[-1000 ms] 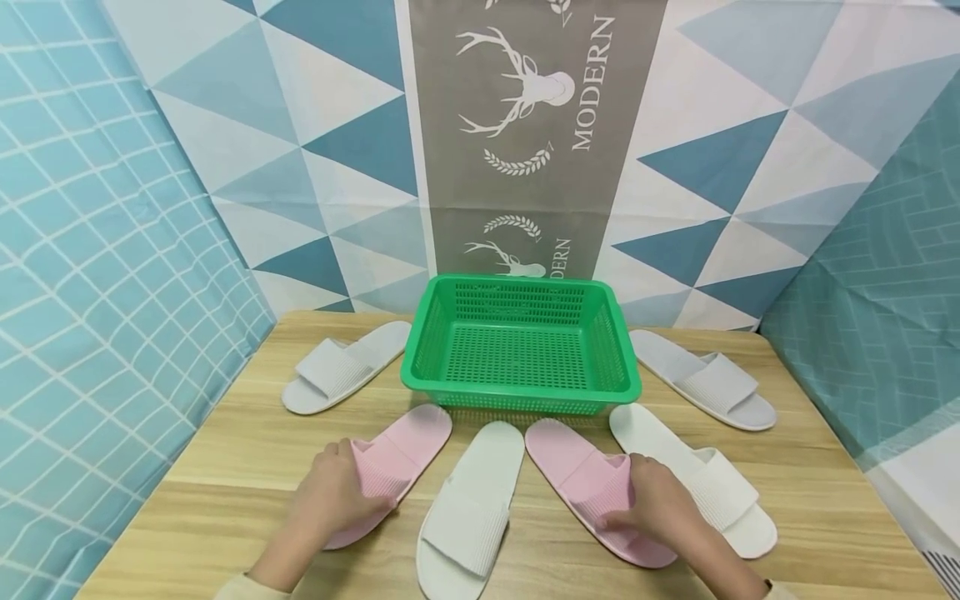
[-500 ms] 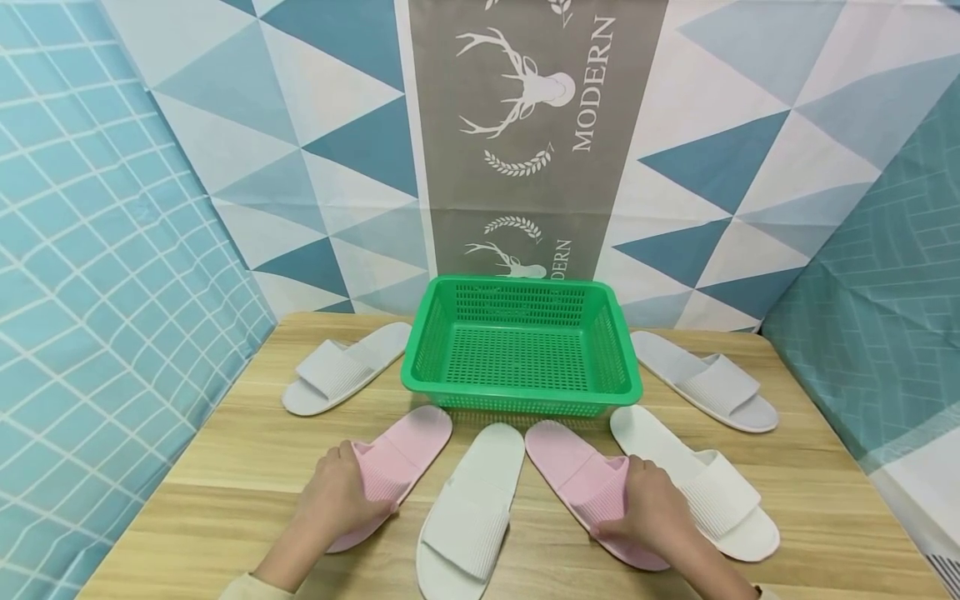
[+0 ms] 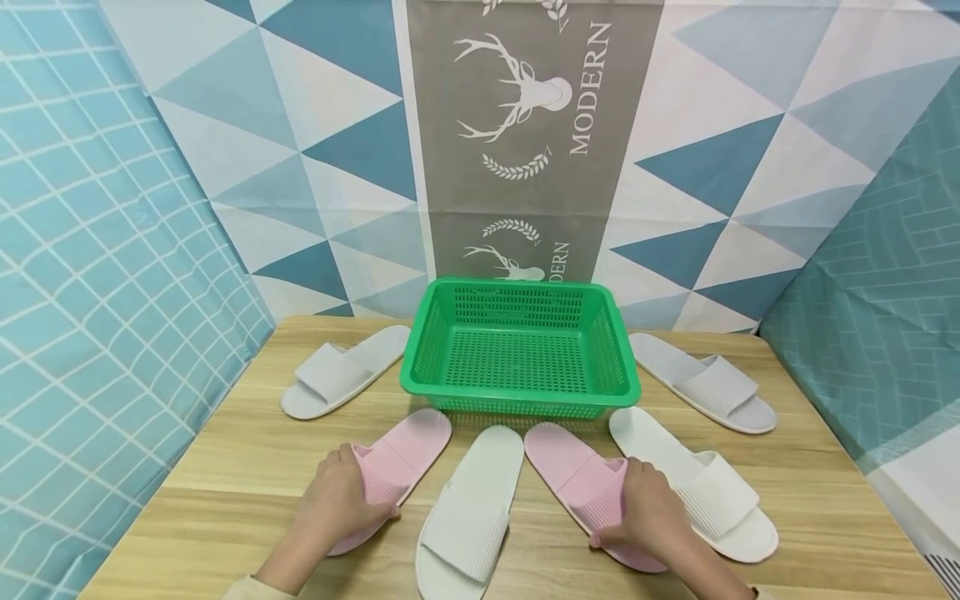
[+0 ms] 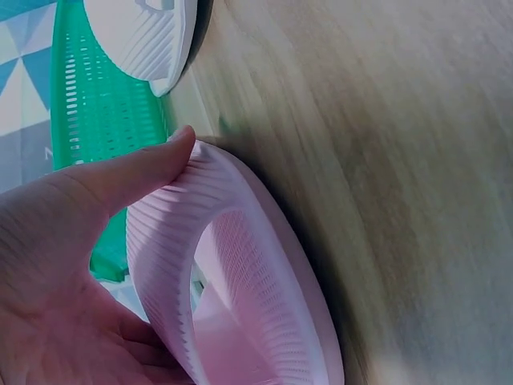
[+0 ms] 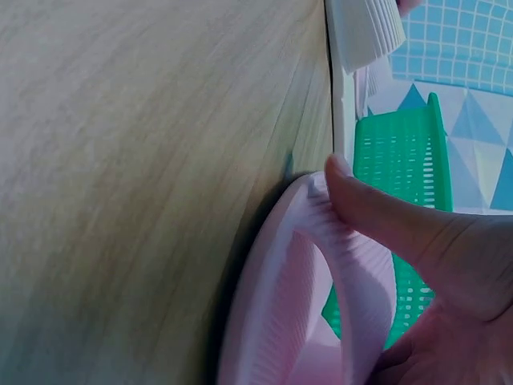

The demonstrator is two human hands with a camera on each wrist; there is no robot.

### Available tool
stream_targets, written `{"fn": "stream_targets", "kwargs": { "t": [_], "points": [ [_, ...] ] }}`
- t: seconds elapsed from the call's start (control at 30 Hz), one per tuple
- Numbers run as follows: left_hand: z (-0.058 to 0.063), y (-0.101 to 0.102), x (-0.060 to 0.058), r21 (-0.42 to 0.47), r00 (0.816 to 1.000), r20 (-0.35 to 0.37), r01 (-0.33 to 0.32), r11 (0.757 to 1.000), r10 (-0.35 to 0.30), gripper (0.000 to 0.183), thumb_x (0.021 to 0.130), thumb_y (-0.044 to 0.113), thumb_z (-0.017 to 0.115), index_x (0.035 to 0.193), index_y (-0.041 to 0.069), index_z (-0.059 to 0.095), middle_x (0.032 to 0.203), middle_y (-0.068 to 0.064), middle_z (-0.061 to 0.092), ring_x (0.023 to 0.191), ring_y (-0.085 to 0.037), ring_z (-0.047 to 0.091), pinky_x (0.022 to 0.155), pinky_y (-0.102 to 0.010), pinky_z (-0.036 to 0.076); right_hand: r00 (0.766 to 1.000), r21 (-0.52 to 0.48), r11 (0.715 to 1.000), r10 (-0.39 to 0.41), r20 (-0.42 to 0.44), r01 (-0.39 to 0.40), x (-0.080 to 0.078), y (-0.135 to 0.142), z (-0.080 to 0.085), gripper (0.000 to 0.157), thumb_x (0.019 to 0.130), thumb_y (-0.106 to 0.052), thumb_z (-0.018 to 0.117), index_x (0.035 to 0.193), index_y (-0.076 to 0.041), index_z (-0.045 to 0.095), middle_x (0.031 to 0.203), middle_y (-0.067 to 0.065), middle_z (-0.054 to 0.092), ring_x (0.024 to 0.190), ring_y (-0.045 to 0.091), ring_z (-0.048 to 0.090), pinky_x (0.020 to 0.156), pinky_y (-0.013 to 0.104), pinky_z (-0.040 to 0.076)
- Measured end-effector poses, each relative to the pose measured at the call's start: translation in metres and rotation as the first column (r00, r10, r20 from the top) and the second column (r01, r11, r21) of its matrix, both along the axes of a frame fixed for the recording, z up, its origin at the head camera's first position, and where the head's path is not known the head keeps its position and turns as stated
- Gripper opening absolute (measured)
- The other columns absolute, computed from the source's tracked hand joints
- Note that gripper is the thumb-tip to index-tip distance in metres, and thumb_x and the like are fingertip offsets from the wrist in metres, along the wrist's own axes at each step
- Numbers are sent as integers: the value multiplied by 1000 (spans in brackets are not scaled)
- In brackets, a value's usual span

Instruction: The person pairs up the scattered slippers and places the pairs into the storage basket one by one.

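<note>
Two pink slippers lie on the wooden table (image 3: 217, 467), toes toward the back. My left hand (image 3: 339, 498) grips the left pink slipper (image 3: 405, 442) across its ribbed strap, thumb on the inner edge. The right pink slipper (image 3: 558, 454) is held the same way by my right hand (image 3: 651, 512). Both wrist views show the thumb at one side of the strap (image 4: 164, 233) and the other fingers partly hidden at the far side. A white slipper (image 3: 468, 525) lies between the hands, and another white slipper (image 3: 716, 496) lies just right of the right hand.
At the back centre stands a green plastic basket (image 3: 517, 400) with nothing in it. A grey slipper (image 3: 330, 375) lies to its left, a second grey slipper (image 3: 720, 387) to its right. Patterned cloth walls (image 3: 360, 167) rise behind and beside the table.
The right thumb has shifted slightly on the pink slipper's edge, and that slipper's heel is a little more covered. Otherwise both hands keep their place on the straps; the other slippers stay put.
</note>
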State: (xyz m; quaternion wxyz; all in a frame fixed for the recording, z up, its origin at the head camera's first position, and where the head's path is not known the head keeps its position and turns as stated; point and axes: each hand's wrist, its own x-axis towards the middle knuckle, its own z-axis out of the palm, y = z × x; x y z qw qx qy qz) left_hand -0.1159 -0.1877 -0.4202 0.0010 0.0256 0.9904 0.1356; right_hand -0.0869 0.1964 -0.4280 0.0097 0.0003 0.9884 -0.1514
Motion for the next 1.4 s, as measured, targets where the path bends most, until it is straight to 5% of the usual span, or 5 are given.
{"fn": "stream_targets", "kwargs": {
  "t": [0.53,1.0,1.4],
  "points": [
    [5,-7,0,-7,1000,2,22,1000,-22,98,56,45,87,117,-19,45,97,-26,57,88,-35,58,76,-51,55,1000,-83,997,0,-5,-1,0,4,0,104,40,-46,93,114,12,49,91,14,56,83,24,55,69,44,51],
    [6,-14,2,34,999,-9,41,999,-41,87,52,40,87,111,-12,50,90,-17,59,82,-27,57,69,-45,54,1000,-102,995,21,-6,-21,0,8,17,102,42,-41,94,120,8,49,97,14,58,88,23,56,74,44,52],
    [10,-18,5,41,994,-56,98,994,-96,103,48,42,90,122,-15,47,105,-21,61,94,-29,60,80,-48,55,985,-82,986,137,-106,-146,0,15,19,106,39,-40,95,121,8,49,104,14,60,95,23,57,82,44,51]
  ]
}}
